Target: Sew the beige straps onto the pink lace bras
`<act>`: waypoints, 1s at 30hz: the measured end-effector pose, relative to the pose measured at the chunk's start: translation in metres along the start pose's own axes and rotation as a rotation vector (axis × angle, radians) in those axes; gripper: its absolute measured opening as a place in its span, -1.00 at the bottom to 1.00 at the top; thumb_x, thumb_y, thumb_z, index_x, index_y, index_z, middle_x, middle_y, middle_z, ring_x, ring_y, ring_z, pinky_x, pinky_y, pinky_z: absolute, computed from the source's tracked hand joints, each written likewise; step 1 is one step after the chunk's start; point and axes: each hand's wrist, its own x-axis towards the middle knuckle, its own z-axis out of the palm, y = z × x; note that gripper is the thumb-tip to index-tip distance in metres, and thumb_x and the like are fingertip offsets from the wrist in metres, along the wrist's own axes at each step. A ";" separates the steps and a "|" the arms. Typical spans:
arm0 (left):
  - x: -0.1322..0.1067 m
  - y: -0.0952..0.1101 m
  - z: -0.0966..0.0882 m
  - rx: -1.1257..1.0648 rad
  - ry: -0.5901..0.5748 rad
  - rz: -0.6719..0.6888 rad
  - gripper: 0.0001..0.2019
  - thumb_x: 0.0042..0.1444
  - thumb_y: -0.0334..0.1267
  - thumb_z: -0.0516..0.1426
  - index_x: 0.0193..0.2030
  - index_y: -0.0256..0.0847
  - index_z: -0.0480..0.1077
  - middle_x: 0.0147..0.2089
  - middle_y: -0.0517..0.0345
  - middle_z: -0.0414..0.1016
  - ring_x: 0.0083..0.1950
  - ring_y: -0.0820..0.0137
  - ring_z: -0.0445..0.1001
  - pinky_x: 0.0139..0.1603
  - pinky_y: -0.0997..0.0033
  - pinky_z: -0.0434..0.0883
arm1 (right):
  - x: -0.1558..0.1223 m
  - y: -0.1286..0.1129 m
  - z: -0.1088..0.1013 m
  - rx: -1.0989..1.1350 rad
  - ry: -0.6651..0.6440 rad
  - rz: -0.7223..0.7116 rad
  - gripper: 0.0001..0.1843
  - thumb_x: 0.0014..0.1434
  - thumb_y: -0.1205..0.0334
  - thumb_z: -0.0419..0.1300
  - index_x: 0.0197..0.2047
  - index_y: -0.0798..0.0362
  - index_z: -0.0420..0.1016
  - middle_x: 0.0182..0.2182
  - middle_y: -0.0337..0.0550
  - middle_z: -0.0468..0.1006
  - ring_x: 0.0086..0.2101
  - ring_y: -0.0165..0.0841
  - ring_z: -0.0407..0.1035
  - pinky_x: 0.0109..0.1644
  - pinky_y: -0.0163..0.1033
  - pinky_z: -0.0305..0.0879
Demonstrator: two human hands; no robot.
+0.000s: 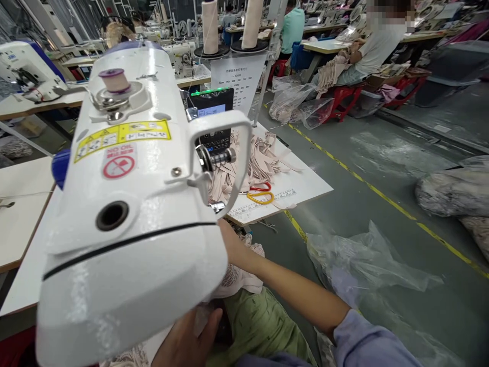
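Observation:
A white sewing machine (148,204) fills the left and middle of the view, and its head covers the needle area. My right hand (237,247) reaches behind the head's right side, beside pale pink lace fabric (244,280); its fingers are hidden. At the bottom, my left hand (189,339) lies under the head's front edge. Its thumb stands apart from the finger beside it, with a bit of pale cloth between them; the other fingertips are hidden. More lace (132,357) shows at the bottom left, near that hand.
Pale fabric strips (263,158) lie heaped on the white table (305,188), beside scissors (262,196) with red and yellow handles. A control panel (212,117) and thread cones (252,25) stand behind. Plastic bags (362,255) lie on the floor; a co-worker (382,46) sits farther back.

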 end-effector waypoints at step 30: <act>0.021 0.021 -0.018 0.026 -0.104 -0.143 -0.37 0.31 -0.08 0.07 0.45 -0.18 0.02 0.19 -0.02 0.53 0.11 0.28 0.57 -0.23 0.51 0.60 | -0.054 0.000 -0.002 0.314 0.055 0.279 -0.77 0.29 0.10 0.14 -0.05 0.01 0.39 -0.18 -0.15 0.41 -0.21 -0.33 0.33 -0.14 -0.23 0.30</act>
